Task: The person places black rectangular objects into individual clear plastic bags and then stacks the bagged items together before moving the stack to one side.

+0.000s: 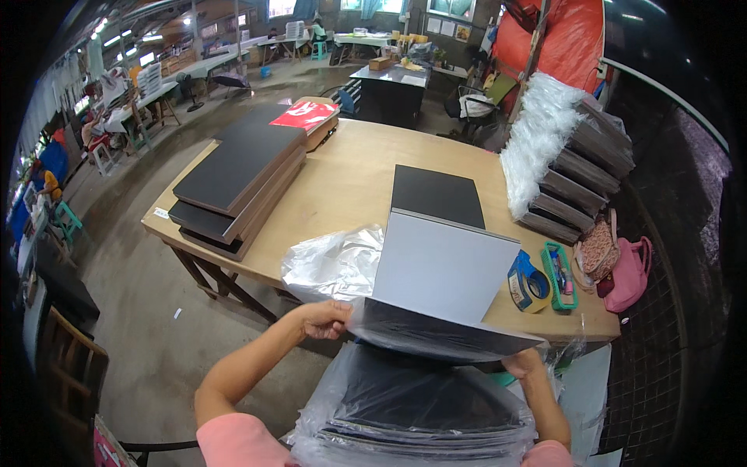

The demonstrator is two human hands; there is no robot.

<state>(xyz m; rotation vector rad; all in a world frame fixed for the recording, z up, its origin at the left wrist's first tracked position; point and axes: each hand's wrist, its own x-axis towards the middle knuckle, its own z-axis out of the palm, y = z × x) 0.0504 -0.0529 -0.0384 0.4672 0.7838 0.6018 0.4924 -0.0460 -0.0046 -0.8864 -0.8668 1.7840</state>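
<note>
At the lower centre of the frame, the person is holding a large flat dark board sleeved in clear plastic film (443,331), tilting it so its pale grey face is rising toward the camera above a stack of similar bagged dark boards (412,420) near the bottom edge. The left hand (323,319) is pinching the board's left corner, fingers curling closed over the film edge, while the right hand (523,363) is gripping under the lower right corner, its fingertips mostly hidden beneath the panel. To handle this well, both grips should probably be staying near the corners, keeping the panel level so the loose film is not slipping or bunching. The board is lying between the two hands, touching both, its far edge hanging over the pale wooden worktable (342,187). Crumpled clear plastic wrap (331,265) is lying just beside the left hand. Toward the upper left, a pile of dark laminated panels (237,175) is resting on the table; at the right, a blue tape dispenser (525,282) is sitting near a green tray (559,276).
</note>
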